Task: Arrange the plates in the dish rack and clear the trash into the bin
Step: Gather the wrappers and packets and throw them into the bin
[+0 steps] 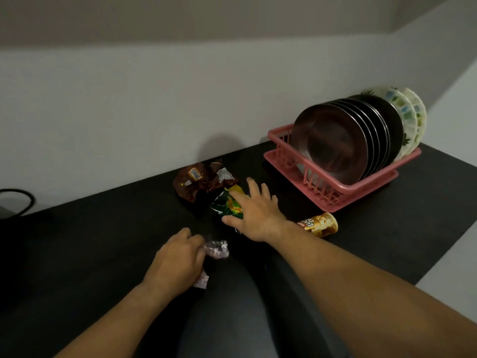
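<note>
Left hand [178,259] pinches a clear wrapper [218,250]; right hand [254,213] lies spread on green packet [227,205].

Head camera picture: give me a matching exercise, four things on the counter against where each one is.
1 brown wrapper
2 green bag
3 gold can
4 steel plates

A on its side by the pink rack
B on edge in the pink rack
C under the right hand
D behind the green bag

Pairs: 1-D, 2-C, 3-A, 4-B
</note>
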Demonstrator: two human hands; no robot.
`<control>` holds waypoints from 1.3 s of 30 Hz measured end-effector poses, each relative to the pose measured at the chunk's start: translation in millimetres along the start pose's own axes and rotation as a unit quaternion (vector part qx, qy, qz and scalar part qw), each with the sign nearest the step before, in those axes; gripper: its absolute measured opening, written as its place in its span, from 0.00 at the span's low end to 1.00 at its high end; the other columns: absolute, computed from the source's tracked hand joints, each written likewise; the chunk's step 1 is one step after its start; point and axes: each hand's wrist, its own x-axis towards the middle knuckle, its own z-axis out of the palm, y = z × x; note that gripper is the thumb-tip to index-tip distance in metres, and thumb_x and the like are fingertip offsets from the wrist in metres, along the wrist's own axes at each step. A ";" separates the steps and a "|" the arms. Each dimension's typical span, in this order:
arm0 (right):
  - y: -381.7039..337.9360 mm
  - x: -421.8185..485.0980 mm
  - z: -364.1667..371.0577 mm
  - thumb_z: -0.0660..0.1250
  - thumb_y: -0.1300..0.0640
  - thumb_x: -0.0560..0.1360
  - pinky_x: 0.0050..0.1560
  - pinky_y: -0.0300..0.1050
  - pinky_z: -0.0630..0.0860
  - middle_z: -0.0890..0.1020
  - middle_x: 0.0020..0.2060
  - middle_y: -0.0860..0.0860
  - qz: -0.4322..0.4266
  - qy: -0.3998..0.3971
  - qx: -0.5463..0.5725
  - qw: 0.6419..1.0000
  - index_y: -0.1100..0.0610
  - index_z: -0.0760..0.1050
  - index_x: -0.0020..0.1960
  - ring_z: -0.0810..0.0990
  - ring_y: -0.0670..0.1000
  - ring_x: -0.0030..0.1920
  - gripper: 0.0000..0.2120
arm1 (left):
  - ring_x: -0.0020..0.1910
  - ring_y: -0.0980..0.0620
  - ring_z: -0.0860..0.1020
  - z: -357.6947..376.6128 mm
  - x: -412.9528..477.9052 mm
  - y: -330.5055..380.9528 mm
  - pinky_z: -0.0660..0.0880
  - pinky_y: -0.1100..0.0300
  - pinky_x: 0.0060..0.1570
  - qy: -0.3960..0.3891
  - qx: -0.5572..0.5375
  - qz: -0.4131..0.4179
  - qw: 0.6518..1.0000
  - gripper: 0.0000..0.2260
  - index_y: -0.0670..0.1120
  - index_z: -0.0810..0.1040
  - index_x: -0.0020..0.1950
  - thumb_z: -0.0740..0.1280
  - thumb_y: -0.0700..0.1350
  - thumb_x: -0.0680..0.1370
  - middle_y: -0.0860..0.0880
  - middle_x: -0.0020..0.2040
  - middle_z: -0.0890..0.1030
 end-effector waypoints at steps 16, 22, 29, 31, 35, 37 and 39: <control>-20.0 25.4 53.0 0.63 0.50 0.79 0.59 0.56 0.74 0.66 0.67 0.56 0.066 -0.046 -0.003 0.997 0.50 0.63 0.72 0.70 0.58 0.62 0.22 | 0.47 0.57 0.77 -17.5 16.6 -1.1 0.76 0.63 0.43 0.163 -0.245 -0.160 0.942 0.08 0.51 0.74 0.59 0.59 0.45 0.81 0.51 0.56 0.74; -15.5 -3.5 20.8 0.63 0.56 0.80 0.54 0.53 0.79 0.74 0.61 0.56 0.046 -0.062 0.118 0.990 0.45 0.55 0.75 0.78 0.55 0.56 0.28 | 0.44 0.54 0.79 -26.8 21.3 15.3 0.79 0.61 0.41 0.136 -0.257 -0.135 0.947 0.11 0.54 0.77 0.49 0.59 0.40 0.81 0.51 0.54 0.77; 12.8 -55.3 -44.3 0.70 0.46 0.76 0.40 0.45 0.79 0.80 0.43 0.48 0.021 0.052 0.207 0.977 0.50 0.76 0.49 0.80 0.47 0.41 0.08 | 0.49 0.56 0.74 -46.9 35.8 59.1 0.76 0.63 0.47 0.062 -0.185 -0.076 0.978 0.26 0.53 0.74 0.63 0.73 0.60 0.69 0.54 0.53 0.70; 24.6 -70.8 -62.8 0.71 0.47 0.75 0.38 0.45 0.79 0.80 0.41 0.49 0.034 0.098 0.197 0.975 0.51 0.77 0.46 0.80 0.48 0.40 0.09 | 0.50 0.57 0.73 -47.3 39.2 77.0 0.73 0.63 0.48 0.063 -0.166 -0.053 0.983 0.16 0.53 0.77 0.59 0.71 0.55 0.73 0.53 0.54 0.72; 53.7 -99.7 -84.5 0.68 0.52 0.77 0.32 0.41 0.74 0.79 0.37 0.50 0.054 0.143 0.221 0.963 0.53 0.75 0.41 0.77 0.46 0.33 0.08 | 0.50 0.58 0.74 -52.4 42.0 119.9 0.71 0.65 0.50 0.085 -0.211 -0.007 0.974 0.11 0.52 0.78 0.61 0.63 0.48 0.81 0.52 0.56 0.74; 68.2 -114.0 -91.2 0.66 0.55 0.78 0.32 0.40 0.73 0.79 0.39 0.50 0.054 0.150 0.248 0.955 0.54 0.75 0.40 0.76 0.46 0.33 0.08 | 0.50 0.58 0.75 -53.3 41.9 139.5 0.74 0.63 0.52 0.070 -0.208 0.030 0.975 0.16 0.55 0.72 0.69 0.59 0.46 0.82 0.53 0.57 0.74; 84.0 -129.4 -96.9 0.65 0.57 0.78 0.33 0.39 0.71 0.76 0.45 0.50 0.057 0.156 0.255 0.953 0.54 0.74 0.39 0.76 0.46 0.36 0.09 | 0.46 0.56 0.77 -52.4 40.3 160.4 0.78 0.61 0.45 0.039 -0.193 0.052 0.979 0.18 0.57 0.69 0.72 0.57 0.43 0.83 0.54 0.59 0.73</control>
